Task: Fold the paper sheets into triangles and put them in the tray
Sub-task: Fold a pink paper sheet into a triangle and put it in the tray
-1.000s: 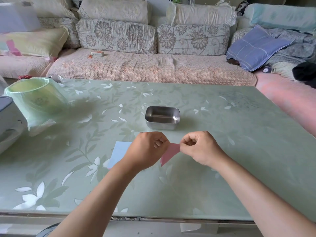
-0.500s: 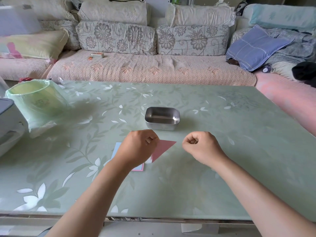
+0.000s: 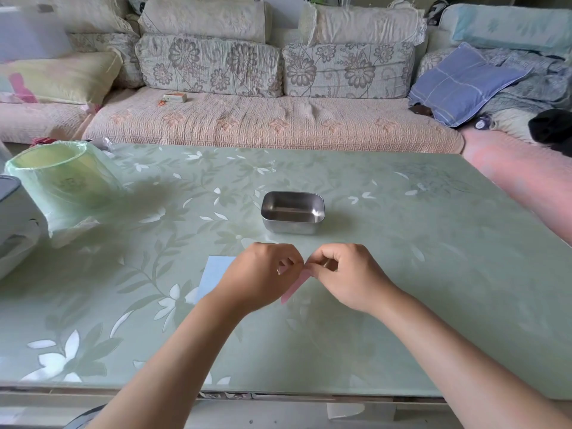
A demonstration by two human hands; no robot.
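At the far left the green bin bag (image 3: 66, 184) carries a faint print, too blurred to read. On the worktop (image 3: 402, 274) a light blue sheet (image 3: 216, 275) lies flat, partly under the left hand (image 3: 258, 278), whose curled fingers pinch the upper end of a folded pink paper (image 3: 294, 287). The right hand (image 3: 346, 274) pinches the same end from the other side, so the paper points down between both hands, and the metal tray (image 3: 291, 227) stands just behind them, not touching.
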